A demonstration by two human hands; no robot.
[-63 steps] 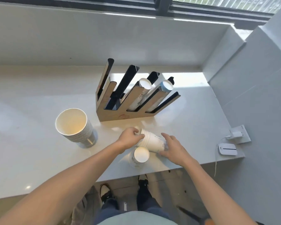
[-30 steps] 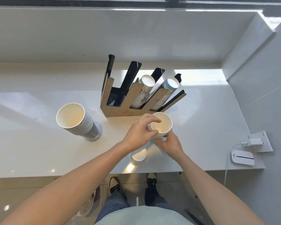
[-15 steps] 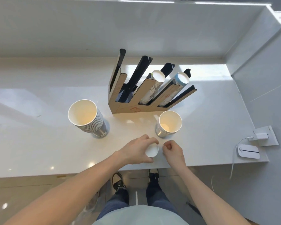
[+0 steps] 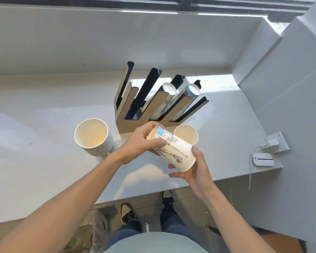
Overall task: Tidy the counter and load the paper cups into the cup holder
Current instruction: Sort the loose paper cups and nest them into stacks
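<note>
Both hands hold a printed paper cup stack on its side above the counter's front, base pointing towards the holder. My left hand grips the base end. My right hand cups the rim end from below. The wooden cup holder stands behind, with slanted slots. Two right-hand slots hold cup stacks, while the left slots look empty. A tall stack of plain cups stands upright at the left. Another upright cup stack stands just behind my hands.
The white counter ends in a front edge near my body. A white wall closes the right side. A wall socket with a plugged charger and a small white device sit at the far right. My feet show below the counter edge.
The small cup stack stood upright near the counter's front edge half a second ago. Both hands have since lifted it and tipped it on its side. The view has shifted slightly.
</note>
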